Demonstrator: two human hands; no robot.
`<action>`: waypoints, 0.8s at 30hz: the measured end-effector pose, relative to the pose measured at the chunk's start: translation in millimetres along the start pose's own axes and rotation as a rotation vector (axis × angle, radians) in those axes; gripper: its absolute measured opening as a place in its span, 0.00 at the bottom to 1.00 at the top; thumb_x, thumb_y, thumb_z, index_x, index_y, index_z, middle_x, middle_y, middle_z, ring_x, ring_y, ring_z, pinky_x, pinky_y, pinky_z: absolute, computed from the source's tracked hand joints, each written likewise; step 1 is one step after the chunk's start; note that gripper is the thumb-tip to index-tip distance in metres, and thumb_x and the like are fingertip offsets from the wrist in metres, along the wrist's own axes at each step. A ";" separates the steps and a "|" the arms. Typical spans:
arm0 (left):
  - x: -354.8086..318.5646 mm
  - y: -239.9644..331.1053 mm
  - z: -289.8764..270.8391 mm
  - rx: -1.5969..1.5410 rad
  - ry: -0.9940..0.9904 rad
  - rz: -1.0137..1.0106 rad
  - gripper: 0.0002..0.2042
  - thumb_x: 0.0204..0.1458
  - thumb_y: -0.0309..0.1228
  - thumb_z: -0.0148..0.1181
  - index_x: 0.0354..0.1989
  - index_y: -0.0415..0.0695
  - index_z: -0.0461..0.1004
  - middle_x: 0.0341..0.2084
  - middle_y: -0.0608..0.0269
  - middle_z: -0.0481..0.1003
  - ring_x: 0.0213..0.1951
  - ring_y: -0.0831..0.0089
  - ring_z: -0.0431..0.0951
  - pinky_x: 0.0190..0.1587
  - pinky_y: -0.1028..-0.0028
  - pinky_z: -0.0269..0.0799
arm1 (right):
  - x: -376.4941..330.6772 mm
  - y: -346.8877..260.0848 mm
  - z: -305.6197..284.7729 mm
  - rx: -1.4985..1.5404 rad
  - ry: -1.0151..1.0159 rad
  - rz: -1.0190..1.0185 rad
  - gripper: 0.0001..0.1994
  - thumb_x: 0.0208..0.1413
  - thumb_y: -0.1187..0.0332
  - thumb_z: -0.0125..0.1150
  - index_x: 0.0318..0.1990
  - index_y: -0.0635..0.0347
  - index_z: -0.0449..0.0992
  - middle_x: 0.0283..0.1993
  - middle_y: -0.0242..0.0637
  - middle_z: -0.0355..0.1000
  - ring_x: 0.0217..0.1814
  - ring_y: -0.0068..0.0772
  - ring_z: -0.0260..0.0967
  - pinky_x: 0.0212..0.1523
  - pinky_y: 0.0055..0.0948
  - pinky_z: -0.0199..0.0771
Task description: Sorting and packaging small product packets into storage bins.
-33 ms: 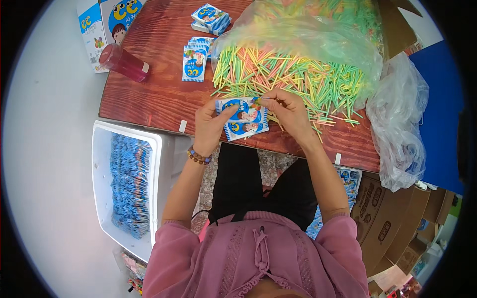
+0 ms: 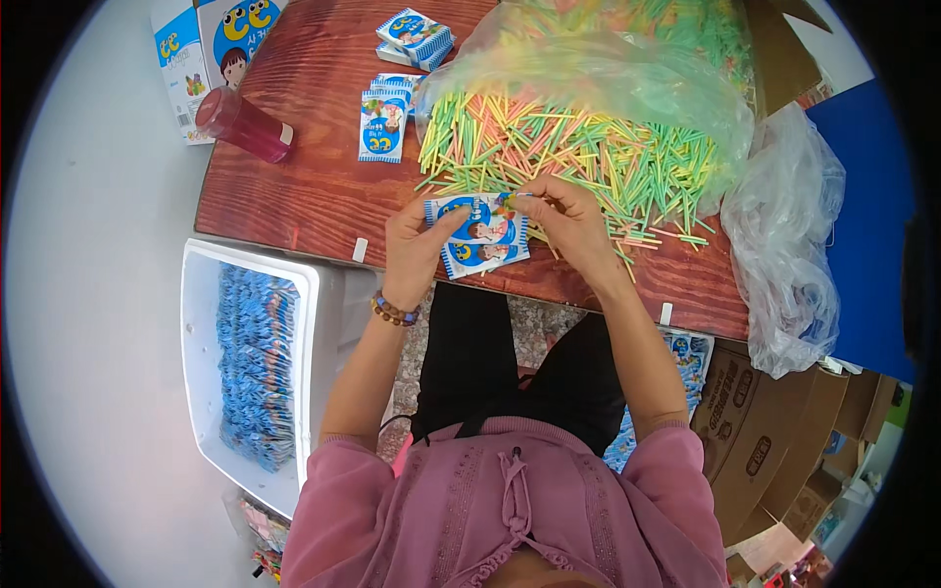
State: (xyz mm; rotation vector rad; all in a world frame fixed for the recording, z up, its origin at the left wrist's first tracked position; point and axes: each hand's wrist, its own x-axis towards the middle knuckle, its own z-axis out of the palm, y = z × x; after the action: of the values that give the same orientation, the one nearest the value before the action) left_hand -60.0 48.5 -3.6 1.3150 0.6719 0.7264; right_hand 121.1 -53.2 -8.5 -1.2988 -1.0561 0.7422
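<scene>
Left hand [image 2: 417,245] is gripping blue sachets [image 2: 480,235] at the near tabletop [image 2: 294,186] edge; right hand [image 2: 573,225] is pinching a straw [image 2: 518,196] onto them, unchanged from the earlier frame. Straw pile [image 2: 578,147] is lying beyond.

no change on record: left hand [image 2: 417,245] and right hand [image 2: 569,220] sit in matching positions on the blue-and-white packets [image 2: 480,235]; coloured straws [image 2: 588,157] lie in the same heap; nothing shifted, added or removed.
</scene>
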 end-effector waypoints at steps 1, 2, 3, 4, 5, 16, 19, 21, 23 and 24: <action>-2.1 -3.2 1.6 -0.068 0.027 0.027 0.08 0.54 0.23 0.60 0.41 0.37 0.77 0.33 0.67 0.79 0.32 0.85 0.76 0.36 0.82 0.73 | -3.2 -13.6 1.6 0.108 -0.029 0.151 0.04 0.56 0.71 0.61 0.33 0.62 0.77 0.27 0.24 0.72 0.20 0.13 0.61 0.20 0.17 0.60; -5.3 -3.2 1.7 -0.067 0.028 0.026 0.08 0.54 0.23 0.60 0.41 0.37 0.77 0.33 0.67 0.79 0.32 0.85 0.76 0.36 0.82 0.73 | -5.5 -20.7 3.8 0.216 -0.058 0.302 0.05 0.57 0.70 0.61 0.32 0.61 0.77 0.26 0.23 0.71 0.18 0.10 0.57 0.18 0.15 0.56; -8.7 -2.5 4.3 -0.124 0.044 -0.009 0.07 0.54 0.23 0.60 0.41 0.36 0.77 0.32 0.66 0.79 0.32 0.85 0.76 0.36 0.81 0.72 | -7.9 -19.8 4.1 0.215 -0.052 0.304 0.05 0.57 0.70 0.61 0.32 0.61 0.77 0.26 0.23 0.71 0.18 0.10 0.57 0.18 0.15 0.56; -12.4 -1.9 6.6 -0.181 0.062 -0.044 0.07 0.54 0.23 0.60 0.40 0.36 0.77 0.32 0.66 0.79 0.32 0.84 0.76 0.36 0.81 0.72 | -10.0 -17.4 4.9 0.224 -0.060 0.303 0.05 0.57 0.69 0.62 0.31 0.60 0.76 0.24 0.23 0.70 0.17 0.09 0.54 0.17 0.14 0.52; -16.2 -1.7 8.7 -0.181 0.059 -0.048 0.07 0.54 0.23 0.60 0.40 0.36 0.77 0.32 0.66 0.79 0.32 0.84 0.76 0.36 0.81 0.72 | -12.2 -14.3 5.0 0.233 -0.068 0.302 0.06 0.56 0.68 0.62 0.30 0.59 0.76 0.23 0.23 0.70 0.15 0.08 0.52 0.15 0.14 0.48; -43.6 -17.9 12.4 -0.335 0.258 -0.094 0.07 0.56 0.24 0.59 0.39 0.34 0.78 0.32 0.64 0.78 0.34 0.84 0.74 0.38 0.80 0.71 | -29.8 9.0 20.3 0.341 -0.008 0.355 0.12 0.55 0.66 0.64 0.23 0.59 0.73 0.17 0.20 0.62 0.16 0.08 0.53 0.16 0.14 0.48; -44.8 -18.3 9.8 -0.435 0.315 -0.106 0.07 0.56 0.26 0.59 0.38 0.35 0.78 0.33 0.63 0.79 0.35 0.83 0.76 0.39 0.80 0.71 | -30.8 -1.3 19.9 0.349 0.066 0.336 0.08 0.55 0.67 0.64 0.27 0.60 0.75 0.20 0.20 0.64 0.18 0.08 0.53 0.17 0.15 0.48; -45.1 -17.9 4.5 -0.463 0.322 -0.122 0.07 0.58 0.28 0.57 0.37 0.36 0.78 0.35 0.62 0.79 0.36 0.80 0.77 0.41 0.76 0.73 | -32.5 -6.8 16.4 0.322 0.124 0.335 0.06 0.54 0.69 0.65 0.31 0.60 0.76 0.22 0.21 0.65 0.20 0.09 0.53 0.19 0.15 0.49; -44.5 -17.1 4.0 -0.492 0.327 -0.139 0.08 0.59 0.30 0.55 0.36 0.38 0.77 0.36 0.61 0.79 0.37 0.77 0.78 0.43 0.73 0.75 | -35.8 -7.9 9.4 0.390 0.032 0.145 0.06 0.54 0.72 0.63 0.38 0.60 0.75 0.27 0.23 0.64 0.24 0.11 0.56 0.22 0.15 0.51; -45.0 -16.5 4.7 -0.515 0.324 -0.145 0.08 0.58 0.29 0.56 0.37 0.36 0.77 0.36 0.61 0.79 0.36 0.78 0.78 0.43 0.75 0.74 | -38.1 -8.6 9.6 0.392 0.034 0.147 0.06 0.54 0.72 0.63 0.38 0.60 0.75 0.27 0.23 0.64 0.24 0.11 0.56 0.22 0.15 0.51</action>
State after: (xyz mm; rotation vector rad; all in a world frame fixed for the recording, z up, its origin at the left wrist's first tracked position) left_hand -82.4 8.4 -18.1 0.6765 0.7652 0.9297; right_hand 96.9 -85.4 -8.1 -1.0522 -0.7459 0.9801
